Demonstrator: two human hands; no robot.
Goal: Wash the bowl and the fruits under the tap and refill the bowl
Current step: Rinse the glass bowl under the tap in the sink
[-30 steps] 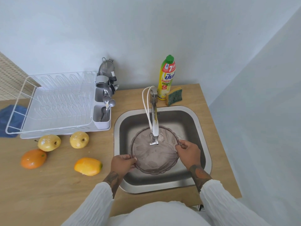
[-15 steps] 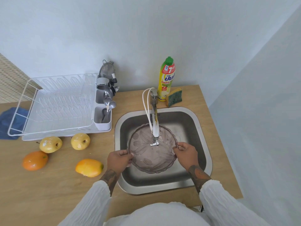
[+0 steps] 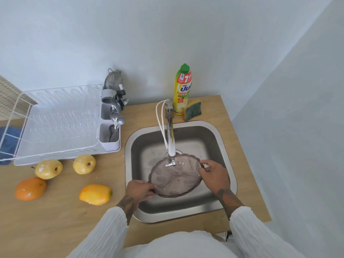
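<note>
A smoky translucent glass bowl [image 3: 175, 178] with a scalloped rim hangs over the steel sink [image 3: 229, 164], just under the tap spout [image 3: 170, 146]. My left hand [image 3: 139, 189] grips its near-left rim. My right hand [image 3: 214, 174] pinches the right rim, fingers partly spread. On the wooden counter to the left lie two yellow apples [image 3: 48, 168] [image 3: 84, 163], an orange fruit [image 3: 30, 188] and a yellow-orange mango [image 3: 95, 194].
A white dish rack [image 3: 55, 125] with a cutlery holder [image 3: 109, 135] stands at the back left, a blue cloth [image 3: 8, 140] beneath its left end. Behind the sink are a dish soap bottle [image 3: 182, 90] and a sponge [image 3: 192, 109]. Walls close in behind and to the right.
The bowl has shifted toward the near side of the sink and tilted. My right hand has moved up along the right rim and its fingers have loosened.
</note>
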